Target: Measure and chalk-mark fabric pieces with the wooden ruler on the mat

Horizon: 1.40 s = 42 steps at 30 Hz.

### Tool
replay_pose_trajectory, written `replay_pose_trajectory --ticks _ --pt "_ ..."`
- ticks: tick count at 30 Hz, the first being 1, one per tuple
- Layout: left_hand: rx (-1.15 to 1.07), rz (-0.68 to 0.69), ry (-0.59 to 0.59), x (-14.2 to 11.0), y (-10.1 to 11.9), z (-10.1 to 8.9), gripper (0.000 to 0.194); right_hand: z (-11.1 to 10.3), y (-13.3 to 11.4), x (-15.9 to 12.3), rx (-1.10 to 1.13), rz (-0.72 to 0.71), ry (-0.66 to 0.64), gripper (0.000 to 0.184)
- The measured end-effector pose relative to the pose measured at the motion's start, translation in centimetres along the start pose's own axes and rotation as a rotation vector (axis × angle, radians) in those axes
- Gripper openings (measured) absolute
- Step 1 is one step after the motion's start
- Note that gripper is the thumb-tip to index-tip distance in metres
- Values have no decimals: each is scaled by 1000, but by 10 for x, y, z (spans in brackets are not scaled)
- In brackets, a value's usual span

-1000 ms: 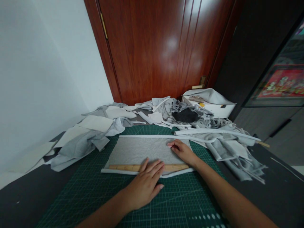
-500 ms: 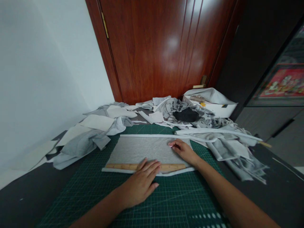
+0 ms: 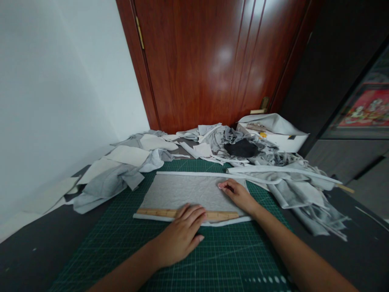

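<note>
A grey piece of fabric (image 3: 185, 190) lies flat on the green cutting mat (image 3: 146, 251), with pale rolled edges along its far and near sides. Along the near edge rests a wooden ruler (image 3: 158, 212). My left hand (image 3: 185, 227) is spread flat over the ruler and fabric, pressing on them, with the thumb out over the mat. Above the right part of the fabric, my right hand (image 3: 235, 192) pinches a small pale pink piece that looks like tailor's chalk (image 3: 219, 185). Whether the chalk touches the cloth, I cannot tell.
Scraps of grey fabric and white pieces (image 3: 127, 156) are heaped along the left wall. More cloth (image 3: 298, 182) piles up at the right, with a black item (image 3: 241, 148) among it. A white box (image 3: 282, 140) stands at the back right, before a wooden door (image 3: 194, 65).
The view has shifted slightly, so the surroundings sit a little further right. Both hands keep nearly the same places on the fabric and ruler.
</note>
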<state>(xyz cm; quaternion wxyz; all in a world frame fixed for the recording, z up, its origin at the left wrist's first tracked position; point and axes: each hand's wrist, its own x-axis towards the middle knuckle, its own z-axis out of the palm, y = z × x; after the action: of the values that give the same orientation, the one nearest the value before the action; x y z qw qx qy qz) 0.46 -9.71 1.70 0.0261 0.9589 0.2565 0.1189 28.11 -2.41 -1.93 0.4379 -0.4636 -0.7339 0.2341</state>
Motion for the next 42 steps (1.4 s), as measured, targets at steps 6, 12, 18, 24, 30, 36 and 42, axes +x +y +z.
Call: replay_pose_trajectory --ticks 6,12,18,24,30,36,42 --pt "107 -100 32 2 13 4 43 3 -8 1 42 69 24 18" --pt "137 -118 0 2 17 6 44 21 -32 16 93 26 -30 15" --pt "131 -124 38 0 19 7 40 61 -71 40 95 -75 -174 10" --pt "106 -141 46 0 20 7 37 97 -69 50 244 -32 -222 9" --pt "57 -131 51 0 20 4 39 94 -53 50 558 307 -243 11" --pt "32 -134 43 0 20 6 40 90 -58 51 608 353 -250 12" --pt "61 -132 34 0 21 7 43 92 -56 49 621 334 -246 11"
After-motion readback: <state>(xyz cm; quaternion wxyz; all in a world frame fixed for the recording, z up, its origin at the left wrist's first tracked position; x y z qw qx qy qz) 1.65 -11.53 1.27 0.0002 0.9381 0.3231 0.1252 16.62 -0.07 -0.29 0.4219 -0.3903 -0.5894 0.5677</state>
